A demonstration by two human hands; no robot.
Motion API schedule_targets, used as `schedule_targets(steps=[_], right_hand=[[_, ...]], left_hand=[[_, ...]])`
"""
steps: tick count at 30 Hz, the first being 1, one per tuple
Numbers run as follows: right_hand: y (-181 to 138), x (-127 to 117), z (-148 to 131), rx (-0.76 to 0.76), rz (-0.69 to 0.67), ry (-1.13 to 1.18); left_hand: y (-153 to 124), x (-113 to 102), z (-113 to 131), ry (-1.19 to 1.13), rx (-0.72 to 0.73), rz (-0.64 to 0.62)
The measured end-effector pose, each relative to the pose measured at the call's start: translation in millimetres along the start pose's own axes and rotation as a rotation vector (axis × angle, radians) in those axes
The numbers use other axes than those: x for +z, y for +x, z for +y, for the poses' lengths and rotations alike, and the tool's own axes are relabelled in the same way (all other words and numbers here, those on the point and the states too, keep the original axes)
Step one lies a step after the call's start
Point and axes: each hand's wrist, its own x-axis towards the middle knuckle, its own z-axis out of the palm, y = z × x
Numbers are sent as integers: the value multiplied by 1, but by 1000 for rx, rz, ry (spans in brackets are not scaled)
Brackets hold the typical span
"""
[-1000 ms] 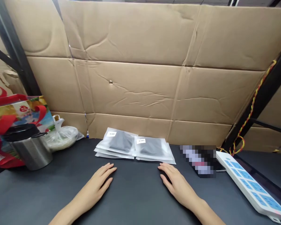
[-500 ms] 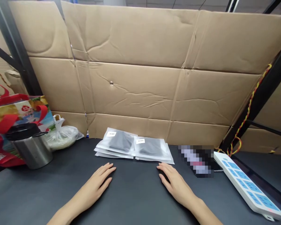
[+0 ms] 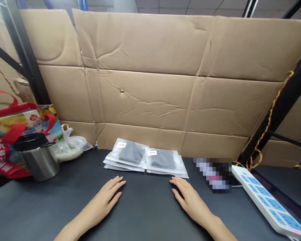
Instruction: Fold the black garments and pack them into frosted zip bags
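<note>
Low in the frame, the left hand [image 3: 107, 196] and right hand [image 3: 187, 194] rest on the dark tabletop [image 3: 145, 214], empty, fingers loosely extended, left and right of centre. Just above, near mid-frame, lie two piles of frosted packets [image 3: 152, 162].

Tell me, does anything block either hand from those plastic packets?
Nothing visible does. Only black tabletop shows between the left hand and the packets; the right hand is at their near edge, contact unclear.
</note>
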Motion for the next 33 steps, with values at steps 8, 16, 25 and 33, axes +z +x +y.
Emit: schedule_targets(steps=[8, 16, 25, 33], right_hand=[[-1, 2, 3, -7, 9, -13], [-2, 3, 3, -6, 9, -7], [-1, 2, 3, -8, 13, -1], [-1, 2, 1, -10, 1, -11]], left_hand=[[1, -4, 4, 2, -23, -51], [-1, -2, 2, 2, -27, -48], [-1, -1, 1, -19, 5, 22], [-1, -4, 4, -11, -8, -11]])
